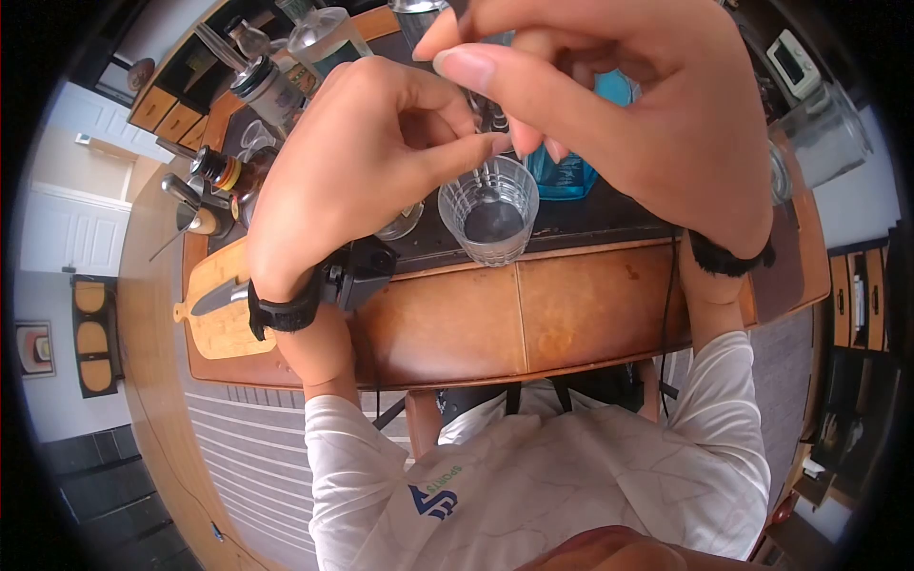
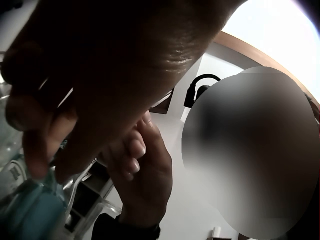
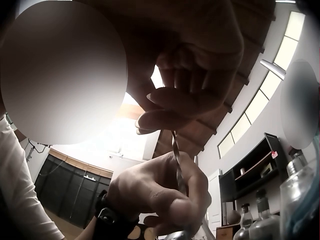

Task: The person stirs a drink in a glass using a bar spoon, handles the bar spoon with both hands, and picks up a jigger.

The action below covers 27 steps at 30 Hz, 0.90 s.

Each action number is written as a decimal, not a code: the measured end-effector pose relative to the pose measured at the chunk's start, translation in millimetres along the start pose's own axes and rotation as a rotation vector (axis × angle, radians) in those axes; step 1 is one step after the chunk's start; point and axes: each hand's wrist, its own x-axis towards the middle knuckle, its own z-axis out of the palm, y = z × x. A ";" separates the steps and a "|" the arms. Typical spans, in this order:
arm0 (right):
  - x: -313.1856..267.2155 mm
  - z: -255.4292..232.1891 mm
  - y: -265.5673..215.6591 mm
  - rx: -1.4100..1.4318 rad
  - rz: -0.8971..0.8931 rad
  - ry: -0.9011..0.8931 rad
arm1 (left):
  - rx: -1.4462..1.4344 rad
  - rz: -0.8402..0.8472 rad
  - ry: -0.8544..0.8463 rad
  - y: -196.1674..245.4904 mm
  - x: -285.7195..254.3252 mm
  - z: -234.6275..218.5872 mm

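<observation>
A thin metal bar spoon with a twisted stem (image 3: pixel 176 159) runs upright between my two hands. Its upper end is pinched in the fingertips of my right hand (image 1: pixel 643 124). Lower down, my left hand (image 1: pixel 347 157) holds the stem between thumb and curled fingers. Directly below, a cut-patterned glass tumbler (image 1: pixel 488 221) stands near the table's front edge, and the spoon's lower end reaches into its mouth in the head view. Fingers hide much of the stem. Just behind the tumbler stands a bottle of blue liquid (image 1: pixel 562 176), partly covered by my right hand.
At the left lie a wooden cutting board (image 1: pixel 219 328) and a knife (image 1: pixel 221 295). Dark-capped bottle (image 1: pixel 228 176) and a clear bottle (image 1: pixel 328 38) stand behind my left hand. A large glass jar (image 1: pixel 828 138) is at the right. The leather-topped table edge (image 1: pixel 447 324) curves before me.
</observation>
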 end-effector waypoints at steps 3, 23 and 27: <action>-2.1 0.1 -2.9 -0.121 -0.033 -0.024 | -0.021 -0.025 0.006 8.7 -2.1 5.7; -2.3 -5.5 9.9 -0.152 -0.157 -0.051 | 0.050 -0.007 -0.216 10.2 -3.2 -5.0; -3.6 1.5 30.2 0.125 -0.153 0.039 | 0.064 0.112 0.008 -2.4 2.3 5.8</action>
